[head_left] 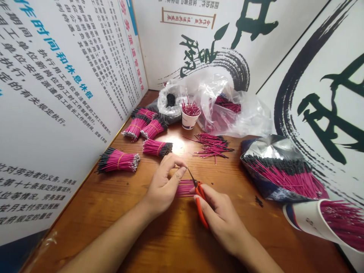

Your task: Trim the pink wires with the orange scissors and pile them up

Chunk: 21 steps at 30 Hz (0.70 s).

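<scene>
Banded bundles (pixel 118 160) far L on counter (pixel 170 239). L hand (pixel 162 187) – grip pinched on flat sheaf of pink wires (pixel 184 188), low on the wood. R hand (pixel 223 218) clenched round orange snips (pixel 200 199), tip at the pinch — judged best: ends flush, fingertips clear of blades.

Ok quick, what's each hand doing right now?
Left hand: closed, pinching a bunch of pink wires.
Right hand: closed, holding orange scissors.
</scene>
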### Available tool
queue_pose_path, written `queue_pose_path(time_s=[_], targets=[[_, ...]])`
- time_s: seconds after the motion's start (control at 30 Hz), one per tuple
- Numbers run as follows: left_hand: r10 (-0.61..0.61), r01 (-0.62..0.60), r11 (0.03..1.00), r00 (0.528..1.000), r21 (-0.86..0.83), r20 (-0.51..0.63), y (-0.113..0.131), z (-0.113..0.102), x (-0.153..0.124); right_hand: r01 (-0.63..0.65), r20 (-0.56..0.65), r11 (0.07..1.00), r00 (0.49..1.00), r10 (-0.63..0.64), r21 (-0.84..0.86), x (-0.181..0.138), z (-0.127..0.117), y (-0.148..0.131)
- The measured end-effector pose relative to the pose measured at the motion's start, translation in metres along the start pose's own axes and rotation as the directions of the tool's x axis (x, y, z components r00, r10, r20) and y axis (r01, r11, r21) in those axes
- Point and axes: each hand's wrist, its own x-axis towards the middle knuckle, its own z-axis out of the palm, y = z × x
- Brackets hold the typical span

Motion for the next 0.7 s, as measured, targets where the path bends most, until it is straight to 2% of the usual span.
queue_pose_path(time_s=[0.7], targets=[[-0.059,0.059,0.997,0.998,-0.042,0.008,0.0015,0.0009,0.0005,-0.012,-0.004,0.998,1.000,0.012,-0.054,-0.0014,0.0004,0.0011]])
